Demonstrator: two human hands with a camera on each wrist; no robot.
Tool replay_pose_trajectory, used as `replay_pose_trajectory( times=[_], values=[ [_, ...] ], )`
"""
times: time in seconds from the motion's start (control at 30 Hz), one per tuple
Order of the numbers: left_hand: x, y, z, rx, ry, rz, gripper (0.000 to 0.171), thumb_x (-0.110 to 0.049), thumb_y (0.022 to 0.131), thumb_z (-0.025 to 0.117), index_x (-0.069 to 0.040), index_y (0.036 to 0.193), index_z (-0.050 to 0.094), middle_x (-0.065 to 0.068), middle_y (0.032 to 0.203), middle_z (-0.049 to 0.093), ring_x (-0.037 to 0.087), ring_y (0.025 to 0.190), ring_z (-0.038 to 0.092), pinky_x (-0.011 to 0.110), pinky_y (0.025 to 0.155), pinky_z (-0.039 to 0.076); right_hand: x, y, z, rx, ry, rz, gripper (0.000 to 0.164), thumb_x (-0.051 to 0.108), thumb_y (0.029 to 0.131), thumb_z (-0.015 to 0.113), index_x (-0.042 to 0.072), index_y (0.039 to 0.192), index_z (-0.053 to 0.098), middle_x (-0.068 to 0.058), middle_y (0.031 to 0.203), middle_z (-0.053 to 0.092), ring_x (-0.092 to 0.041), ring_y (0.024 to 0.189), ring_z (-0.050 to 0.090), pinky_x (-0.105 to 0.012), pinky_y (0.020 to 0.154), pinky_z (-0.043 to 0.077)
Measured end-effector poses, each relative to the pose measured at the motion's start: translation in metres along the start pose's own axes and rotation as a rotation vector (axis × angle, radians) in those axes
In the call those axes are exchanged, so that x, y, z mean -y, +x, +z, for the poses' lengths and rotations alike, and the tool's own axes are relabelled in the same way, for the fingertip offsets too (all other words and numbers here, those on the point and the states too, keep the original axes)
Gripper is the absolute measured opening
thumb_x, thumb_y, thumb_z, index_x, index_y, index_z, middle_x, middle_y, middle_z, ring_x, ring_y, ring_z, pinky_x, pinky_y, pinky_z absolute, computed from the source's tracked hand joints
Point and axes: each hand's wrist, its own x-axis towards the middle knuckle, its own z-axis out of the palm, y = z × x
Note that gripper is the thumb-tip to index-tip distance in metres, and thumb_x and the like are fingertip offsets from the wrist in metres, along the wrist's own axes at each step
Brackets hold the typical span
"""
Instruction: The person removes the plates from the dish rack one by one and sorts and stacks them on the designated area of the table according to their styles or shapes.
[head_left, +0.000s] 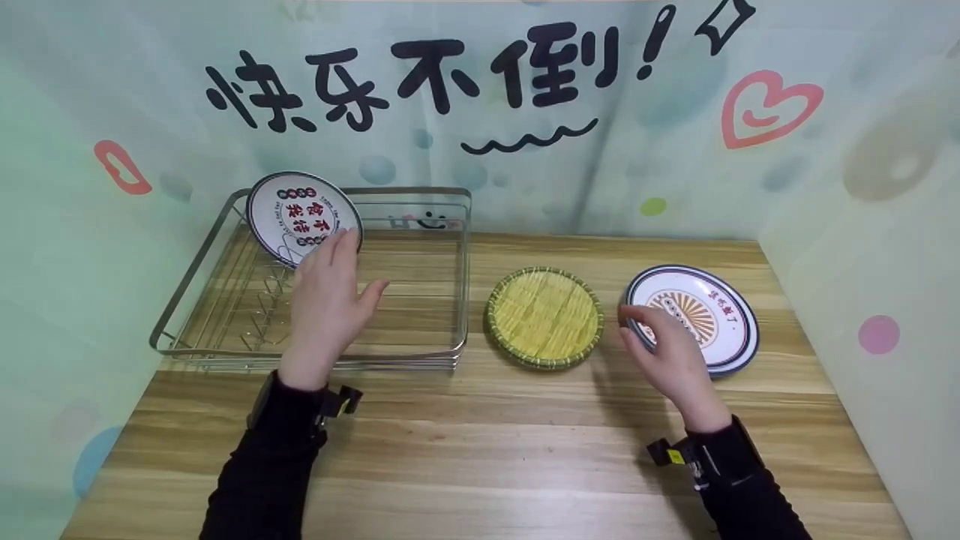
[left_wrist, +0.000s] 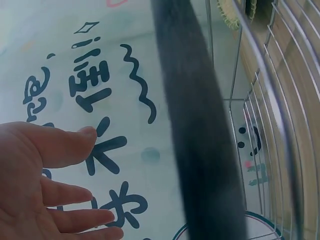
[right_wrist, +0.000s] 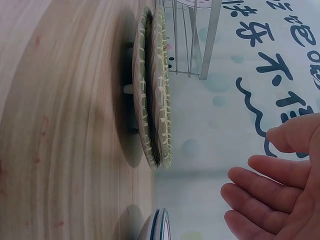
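My left hand [head_left: 326,307] hovers over the wire dish rack [head_left: 461,285], fingers extended and thumb spread. A round white plate [head_left: 296,210] with a blue rim and red and black characters leans in the rack's back left; the fingertips overlap its lower edge in the head view. In the left wrist view that hand [left_wrist: 60,185] holds nothing, and only a sliver of the plate [left_wrist: 235,231] shows. My right hand [head_left: 671,360] is above the left side of oval plates [head_left: 731,315]. The right wrist view shows this hand [right_wrist: 280,180] with fingers loosely extended, holding nothing.
Round woven trays [head_left: 546,319], two layered in the right wrist view [right_wrist: 162,90], sit between the rack and the oval plates. They rest on the wooden table [head_left: 517,450]. A printed cloth backdrop [head_left: 525,180] stands behind the table and along both sides.
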Motion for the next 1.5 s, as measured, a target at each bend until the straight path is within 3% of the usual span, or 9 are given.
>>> replay_pose_trajectory(
  times=[0.43,0.7,0.93,1.13,1.5],
  values=[
    [0.008,0.026,-0.011,-0.053,0.055,0.043,0.071,-0.02,0.086,0.076,0.01,0.14,0.041,0.033,0.143,0.043,0.048,0.131,0.04,0.06,0.114,0.024,-0.003,-0.007,-0.005,-0.044,-0.033,-0.056,0.033,0.002,0.09,0.07,-0.005,0.122,0.064,-0.021,0.119,0.066,-0.039,0.114,0.058,-0.05,0.102,0.042],
    [0.017,0.043,-0.014,-0.062,0.077,0.018,0.066,-0.02,0.088,0.073,0.01,0.139,0.043,0.034,0.141,0.044,0.049,0.13,0.04,0.06,0.113,0.026,-0.011,-0.011,-0.012,-0.091,-0.047,-0.09,0.035,-0.001,0.087,0.07,-0.004,0.121,0.064,-0.02,0.119,0.066,-0.038,0.113,0.058,-0.05,0.1,0.042],
    [0.031,0.056,-0.014,-0.113,0.116,0.013,0.06,-0.016,0.088,0.072,0.012,0.134,0.047,0.034,0.134,0.049,0.049,0.123,0.046,0.06,0.106,0.035,-0.017,-0.013,-0.012,-0.087,-0.059,-0.093,0.035,0.0,0.087,0.07,-0.005,0.121,0.064,-0.022,0.119,0.066,-0.04,0.112,0.058,-0.051,0.1,0.042],
    [0.038,0.066,-0.011,-0.149,0.138,0.001,0.055,-0.013,0.088,0.072,0.013,0.131,0.049,0.034,0.132,0.05,0.05,0.122,0.046,0.061,0.104,0.034,-0.019,-0.015,-0.011,-0.087,-0.061,-0.086,0.034,0.0,0.087,0.07,-0.006,0.12,0.064,-0.022,0.118,0.066,-0.04,0.112,0.058,-0.051,0.1,0.042],
    [0.048,0.076,-0.005,-0.088,0.151,-0.075,0.054,-0.014,0.091,0.069,0.011,0.134,0.049,0.032,0.14,0.046,0.048,0.129,0.042,0.058,0.111,0.028,-0.02,-0.016,-0.009,-0.086,-0.058,-0.088,0.035,-0.001,0.086,0.07,-0.007,0.12,0.064,-0.022,0.118,0.066,-0.042,0.112,0.059,-0.051,0.099,0.042]
  ],
)
